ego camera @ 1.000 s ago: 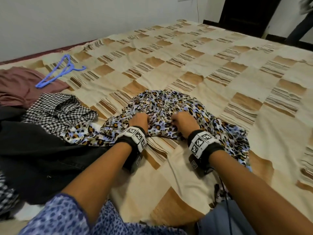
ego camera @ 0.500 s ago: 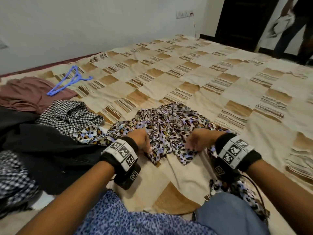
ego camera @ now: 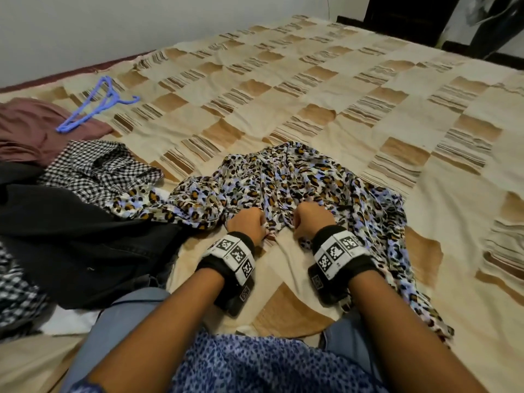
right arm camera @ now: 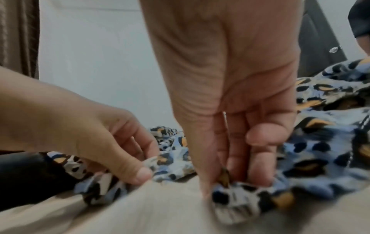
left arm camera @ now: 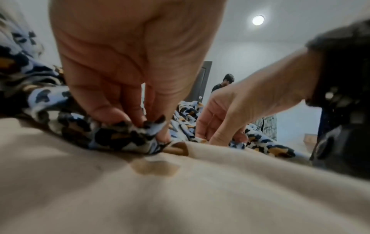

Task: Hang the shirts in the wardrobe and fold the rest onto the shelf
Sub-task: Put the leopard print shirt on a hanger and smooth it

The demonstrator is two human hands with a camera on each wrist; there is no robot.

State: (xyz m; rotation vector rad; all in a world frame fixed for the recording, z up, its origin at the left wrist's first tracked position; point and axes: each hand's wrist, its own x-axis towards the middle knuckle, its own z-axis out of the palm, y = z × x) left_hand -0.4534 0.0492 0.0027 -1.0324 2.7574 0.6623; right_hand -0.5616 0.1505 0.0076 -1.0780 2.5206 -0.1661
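- Leopard-print garment (ego camera: 297,180), blue, black and tan, lies crumpled on the bed (ego camera: 312,89), spread away from the person; one part trails left toward the clothes pile, another runs down the right side past the right wrist.
- Left hand (ego camera: 248,224) sits at the garment's near edge, fingers curled, thumb and fingertips pinching a bunch of the print cloth down against the bedcover. Left wrist view confirms: fingers (left arm camera: 112,109) close on a fold of fabric.
- Right hand (ego camera: 312,219) just beside the left, a small gap between them, also at the near edge. Right wrist view shows its fingers (right arm camera: 258,161) curled down, gripping a wad of the same cloth against the bedcover.
- Both hands hold the garment's hem side; the bulk of the cloth lies beyond the knuckles.
- Left of the garment: black-and-white checked shirt (ego camera: 96,171), touching the print cloth's left trailing end; dark garment (ego camera: 71,236) nearer the person, partly under both.
- Maroon cloth (ego camera: 31,131) at far left, with a blue plastic hanger (ego camera: 93,106) lying half on it, half on the bedcover, well apart from the hands.
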